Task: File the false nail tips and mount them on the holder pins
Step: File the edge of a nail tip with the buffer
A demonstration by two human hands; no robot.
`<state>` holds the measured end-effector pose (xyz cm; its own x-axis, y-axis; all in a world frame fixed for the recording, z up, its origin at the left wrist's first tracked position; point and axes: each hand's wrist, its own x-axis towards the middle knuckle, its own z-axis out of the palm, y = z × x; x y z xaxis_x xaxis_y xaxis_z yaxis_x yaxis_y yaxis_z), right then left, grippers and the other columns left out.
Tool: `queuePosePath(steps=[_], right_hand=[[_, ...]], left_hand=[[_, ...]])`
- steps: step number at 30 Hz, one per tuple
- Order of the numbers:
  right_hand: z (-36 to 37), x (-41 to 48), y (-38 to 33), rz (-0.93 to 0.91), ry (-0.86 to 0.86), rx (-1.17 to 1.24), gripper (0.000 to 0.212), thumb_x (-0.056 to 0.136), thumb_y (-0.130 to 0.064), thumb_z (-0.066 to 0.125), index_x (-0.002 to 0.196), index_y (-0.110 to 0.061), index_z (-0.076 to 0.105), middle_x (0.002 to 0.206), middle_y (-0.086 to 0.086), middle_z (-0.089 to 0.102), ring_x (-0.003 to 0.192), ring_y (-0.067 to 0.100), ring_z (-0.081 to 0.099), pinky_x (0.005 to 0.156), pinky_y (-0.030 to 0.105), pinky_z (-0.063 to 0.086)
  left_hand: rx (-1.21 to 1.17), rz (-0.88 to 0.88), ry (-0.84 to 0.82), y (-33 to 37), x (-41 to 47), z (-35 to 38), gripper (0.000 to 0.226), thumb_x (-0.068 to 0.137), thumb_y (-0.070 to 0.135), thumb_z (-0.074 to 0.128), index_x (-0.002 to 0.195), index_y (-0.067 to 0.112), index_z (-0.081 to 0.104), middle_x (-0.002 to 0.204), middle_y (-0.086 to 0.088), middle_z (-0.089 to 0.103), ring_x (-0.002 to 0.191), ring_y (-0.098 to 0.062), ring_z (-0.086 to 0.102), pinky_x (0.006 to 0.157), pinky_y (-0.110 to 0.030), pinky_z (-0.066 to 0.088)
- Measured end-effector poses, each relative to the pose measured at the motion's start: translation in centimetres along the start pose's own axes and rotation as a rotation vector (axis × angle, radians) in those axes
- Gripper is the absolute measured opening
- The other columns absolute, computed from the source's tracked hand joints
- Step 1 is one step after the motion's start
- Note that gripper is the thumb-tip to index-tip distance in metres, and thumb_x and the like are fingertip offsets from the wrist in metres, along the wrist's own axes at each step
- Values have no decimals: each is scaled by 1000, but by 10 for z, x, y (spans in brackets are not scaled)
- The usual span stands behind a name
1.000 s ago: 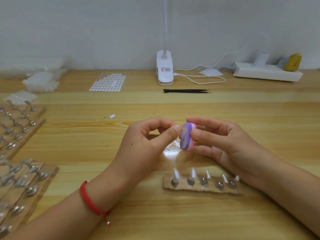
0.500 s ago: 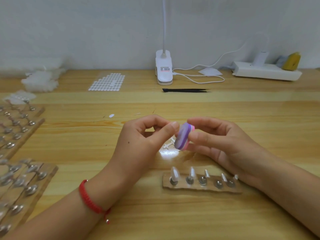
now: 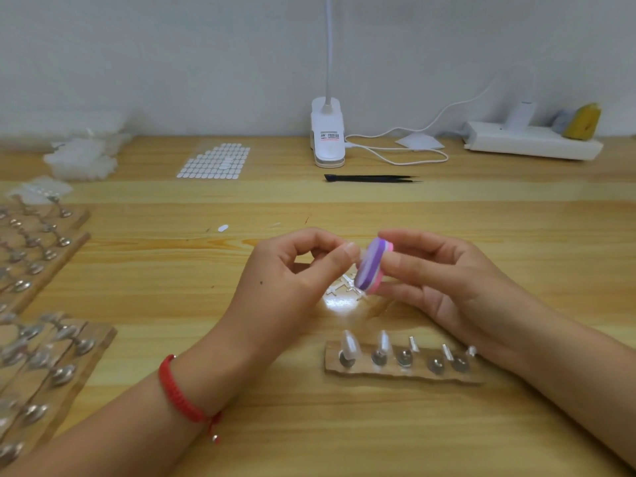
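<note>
My right hand [image 3: 444, 280] grips a purple and pink buffer block [image 3: 372, 265] between thumb and fingers above the table's middle. My left hand [image 3: 292, 284] pinches a small clear nail tip [image 3: 359, 253] against the block's purple face; the tip is barely visible. Below the hands lies a wooden holder strip [image 3: 402, 371] with a row of metal pins. Its two left pins carry clear nail tips [image 3: 349, 344]; the others stand bare. A clear plastic sprue [image 3: 344, 287] lies on the table under the block.
Several wooden holder boards [image 3: 44, 349] with metal pins fill the left edge. At the back are a sheet of white adhesive tabs [image 3: 215, 161], a pile of clear tips [image 3: 81, 160], a white clip lamp [image 3: 327, 136], black tweezers [image 3: 371, 179] and a power strip [image 3: 530, 144].
The buffer block has tilted and shifted slightly against the tip pinched in my left hand. Both hands stay in about the same place.
</note>
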<state>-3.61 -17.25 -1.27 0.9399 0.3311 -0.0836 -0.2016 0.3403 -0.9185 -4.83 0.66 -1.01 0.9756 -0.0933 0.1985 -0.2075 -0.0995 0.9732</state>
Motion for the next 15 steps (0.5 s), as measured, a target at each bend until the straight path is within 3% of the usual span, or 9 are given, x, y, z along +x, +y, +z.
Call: queuePosePath(steps=[3, 6, 11, 15], right_hand=[[1, -1, 1, 7, -31, -60, 29, 63, -7, 83, 92, -10, 78, 94, 13, 74, 83, 26, 74, 69, 27, 58], [-1, 1, 1, -9, 27, 27, 23, 66, -7, 75, 88, -12, 79, 89, 10, 74, 83, 22, 74, 70, 27, 58], [3, -1, 2, 1, -46, -112, 32, 59, -11, 84, 90, -15, 79, 89, 10, 75, 80, 22, 74, 68, 25, 58], [-2, 0, 1, -10, -2, -1, 28, 63, -11, 79, 91, -13, 79, 90, 9, 74, 83, 20, 73, 70, 25, 58]], left_hand=[[18, 20, -22, 0, 0, 0, 17, 85, 17, 65, 69, 16, 67, 55, 14, 45, 40, -1, 32, 44, -8, 27], [32, 25, -39, 1, 0, 0, 20, 88, 13, 61, 68, 15, 64, 50, 16, 44, 40, -1, 31, 43, -7, 26], [61, 44, -62, 2, 0, 0, 23, 91, 10, 56, 68, 14, 60, 45, 17, 44, 40, 0, 34, 45, -6, 27], [69, 45, -89, 1, -1, 1, 25, 92, 12, 56, 68, 17, 60, 48, 16, 44, 41, -2, 31, 45, -8, 27]])
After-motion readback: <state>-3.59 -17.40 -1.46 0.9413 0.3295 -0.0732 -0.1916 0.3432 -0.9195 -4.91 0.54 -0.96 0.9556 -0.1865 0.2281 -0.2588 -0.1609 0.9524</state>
